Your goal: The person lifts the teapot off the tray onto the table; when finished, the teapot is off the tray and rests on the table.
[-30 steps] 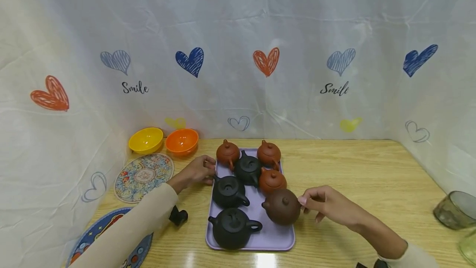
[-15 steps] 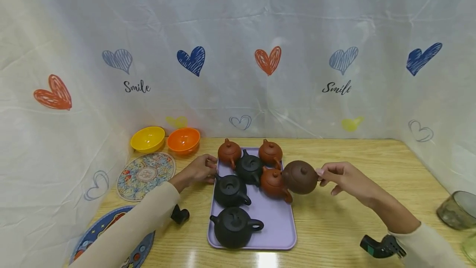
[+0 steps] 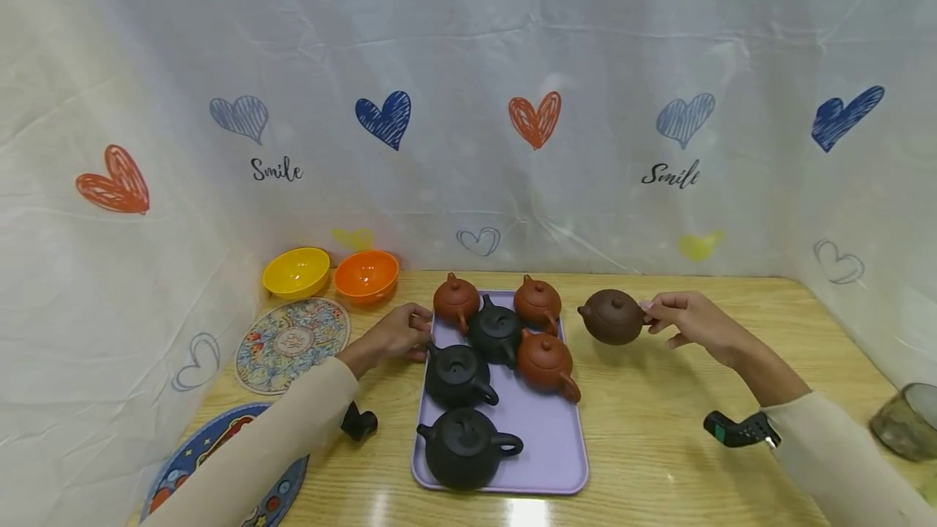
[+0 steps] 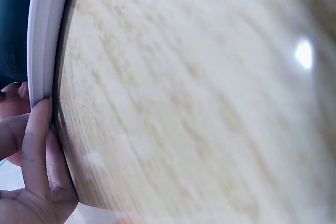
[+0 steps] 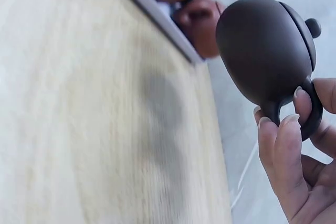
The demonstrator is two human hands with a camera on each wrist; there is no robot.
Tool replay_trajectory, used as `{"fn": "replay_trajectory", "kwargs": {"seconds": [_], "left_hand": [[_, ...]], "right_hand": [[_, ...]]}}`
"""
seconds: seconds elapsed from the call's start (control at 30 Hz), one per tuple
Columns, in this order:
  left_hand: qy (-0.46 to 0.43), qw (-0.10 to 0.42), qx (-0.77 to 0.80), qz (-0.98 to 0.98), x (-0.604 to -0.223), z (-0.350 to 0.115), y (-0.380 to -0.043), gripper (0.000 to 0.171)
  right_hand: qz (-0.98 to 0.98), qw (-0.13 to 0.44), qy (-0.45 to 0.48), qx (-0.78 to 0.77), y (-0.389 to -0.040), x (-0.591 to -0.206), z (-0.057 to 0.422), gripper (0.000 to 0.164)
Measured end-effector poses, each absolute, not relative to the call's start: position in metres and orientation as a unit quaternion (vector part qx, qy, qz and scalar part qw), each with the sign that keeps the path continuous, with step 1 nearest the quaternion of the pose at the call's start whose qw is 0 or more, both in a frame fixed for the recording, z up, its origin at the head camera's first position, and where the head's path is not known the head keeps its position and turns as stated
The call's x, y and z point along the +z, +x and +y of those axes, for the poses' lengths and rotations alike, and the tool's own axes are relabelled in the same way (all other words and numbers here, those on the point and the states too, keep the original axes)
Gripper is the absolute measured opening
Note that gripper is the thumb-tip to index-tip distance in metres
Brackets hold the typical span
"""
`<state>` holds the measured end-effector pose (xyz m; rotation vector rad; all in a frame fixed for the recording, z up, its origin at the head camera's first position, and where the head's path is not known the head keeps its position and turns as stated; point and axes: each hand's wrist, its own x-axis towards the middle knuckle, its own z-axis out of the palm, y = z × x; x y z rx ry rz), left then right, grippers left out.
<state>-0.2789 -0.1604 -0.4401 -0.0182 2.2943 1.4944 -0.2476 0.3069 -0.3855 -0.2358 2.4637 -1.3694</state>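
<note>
My right hand (image 3: 691, 322) grips a dark brown teapot (image 3: 613, 317) by its looped handle, up off the table to the right of the lilac tray (image 3: 538, 466). In the right wrist view the fingers and thumb close round the teapot handle (image 5: 316, 111), and the lid is on. My left hand (image 3: 398, 333) holds the tray's left edge; in the left wrist view its fingers (image 4: 37, 145) lie against the tray rim (image 4: 44, 40). On the tray stand several black teapots (image 3: 463, 447) and reddish-brown teapots (image 3: 545, 360).
A yellow bowl (image 3: 296, 273) and an orange bowl (image 3: 368, 276) stand at the back left. Before them lie a patterned round mat (image 3: 293, 346) and a blue round mat (image 3: 281, 486). A smoky glass (image 3: 906, 423) is at the right edge. A white curtain (image 3: 454, 39) hangs behind the table.
My right hand has lifted the brown teapot from the tray's front right and carried it back and right, past the tray's edge. My left hand has stayed at the tray.
</note>
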Motion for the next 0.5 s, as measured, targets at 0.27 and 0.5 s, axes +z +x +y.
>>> {"fn": "replay_trajectory", "kwargs": {"seconds": [0.27,0.5], "left_hand": [[-0.006,0.2,0.535,0.82,-0.441,-0.161,-0.278,0.039],[-0.005,0.201,0.535,0.821,-0.442,-0.162,-0.28,0.04]], "right_hand": [[0.865,0.153,-0.079,-0.471,-0.278,-0.399,0.314,0.039],[0.868,0.154,-0.073,-0.466,-0.297,-0.405,0.316,0.043]]}}
